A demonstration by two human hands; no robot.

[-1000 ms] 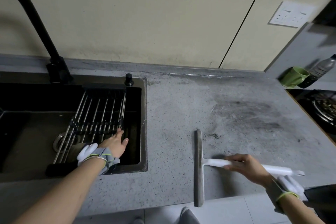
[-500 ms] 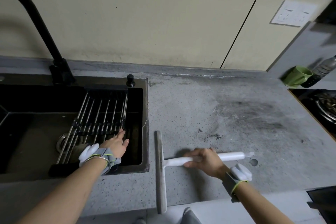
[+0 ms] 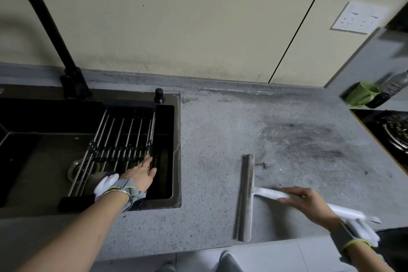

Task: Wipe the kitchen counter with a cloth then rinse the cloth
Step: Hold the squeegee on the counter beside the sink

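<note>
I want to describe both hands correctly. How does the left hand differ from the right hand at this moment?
The left hand lies open with straight fingers on the rack over the sink; the right hand grips the squeegee handle. The left hand is over the sink, the right hand over the counter. Both wear a wrist strap.

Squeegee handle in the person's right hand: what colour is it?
White, seen in the head view: squeegee handle.

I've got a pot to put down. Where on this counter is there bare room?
The widest bare stretch of the counter lies between the sink and the stove, behind the squeegee. The right hand works the front strip. The far right corner is crowded by a green mug and a bottle.
</note>
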